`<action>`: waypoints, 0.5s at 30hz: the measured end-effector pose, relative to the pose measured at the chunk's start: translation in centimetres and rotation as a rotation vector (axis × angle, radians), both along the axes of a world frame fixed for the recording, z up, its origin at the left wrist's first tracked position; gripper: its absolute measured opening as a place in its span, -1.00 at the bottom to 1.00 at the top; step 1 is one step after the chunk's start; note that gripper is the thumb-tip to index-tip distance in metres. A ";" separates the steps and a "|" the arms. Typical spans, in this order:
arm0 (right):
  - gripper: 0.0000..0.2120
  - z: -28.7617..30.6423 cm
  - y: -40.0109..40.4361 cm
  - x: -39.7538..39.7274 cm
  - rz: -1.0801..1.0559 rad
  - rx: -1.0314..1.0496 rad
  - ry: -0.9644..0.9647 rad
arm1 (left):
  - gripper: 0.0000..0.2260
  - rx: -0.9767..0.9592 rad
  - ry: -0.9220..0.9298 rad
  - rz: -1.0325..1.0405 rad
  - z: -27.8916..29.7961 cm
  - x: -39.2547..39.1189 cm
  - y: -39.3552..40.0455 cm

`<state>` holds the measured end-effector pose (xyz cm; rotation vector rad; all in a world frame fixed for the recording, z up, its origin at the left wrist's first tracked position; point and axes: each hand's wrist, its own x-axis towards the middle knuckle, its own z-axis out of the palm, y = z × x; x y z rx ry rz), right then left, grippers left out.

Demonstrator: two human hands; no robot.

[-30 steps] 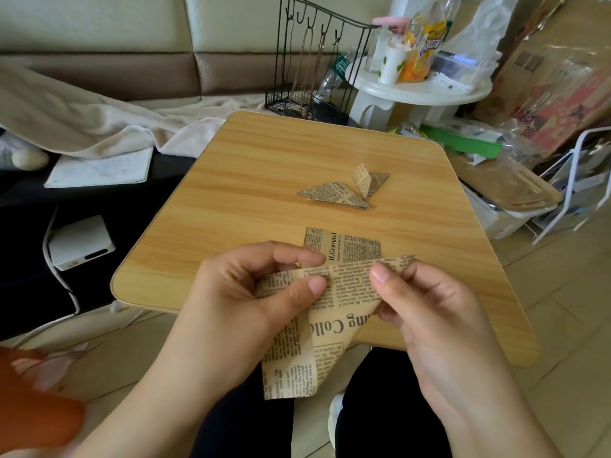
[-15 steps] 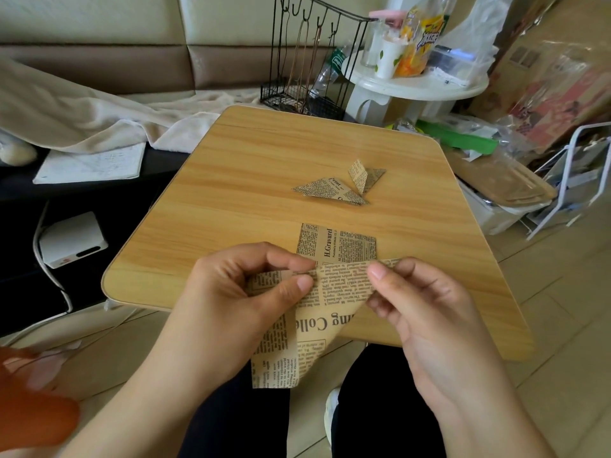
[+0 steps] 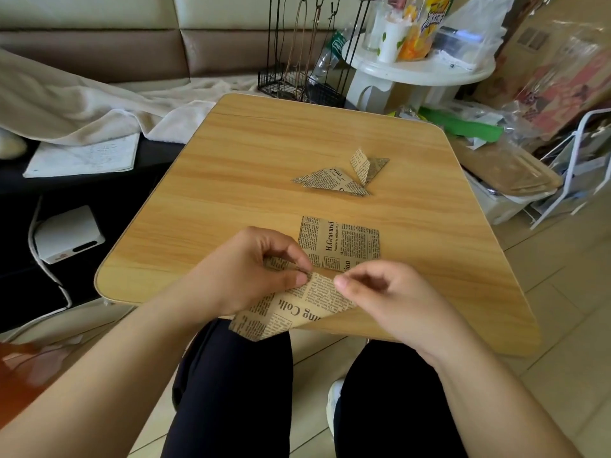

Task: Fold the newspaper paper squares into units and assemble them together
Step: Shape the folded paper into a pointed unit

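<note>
Left hand (image 3: 244, 276) and right hand (image 3: 380, 292) both pinching the top fold of a half-folded newspaper sheet (image 3: 297, 309) at near edge of wooden table (image 3: 264, 153). Flat newspaper square (image 3: 344, 241) lying just beyond the hands; two folded units (image 3: 340, 176) farther back, touching, mid-table.

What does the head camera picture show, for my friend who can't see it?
Two hands, the left hand and the right hand, pinch a newspaper-print paper square at the near edge of a wooden table. A flat square lies just beyond it, and two folded units sit farther back.
</note>
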<state>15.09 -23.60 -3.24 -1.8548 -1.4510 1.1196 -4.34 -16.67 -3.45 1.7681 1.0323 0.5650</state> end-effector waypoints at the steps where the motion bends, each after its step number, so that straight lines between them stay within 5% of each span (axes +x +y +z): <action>1: -0.84 -0.5 0.5 -0.1 0.021 -0.001 -0.024 | -0.89 0.006 0.038 -0.022 -0.2 0.1 0.4; 10: -0.79 -3.8 4.9 -1.4 0.027 0.061 -0.281 | -0.79 0.148 0.332 0.058 -2.9 1.9 3.0; 15: -0.72 -4.7 6.6 -1.8 0.013 0.062 -0.399 | -0.76 0.508 0.275 0.207 -5.1 1.1 3.3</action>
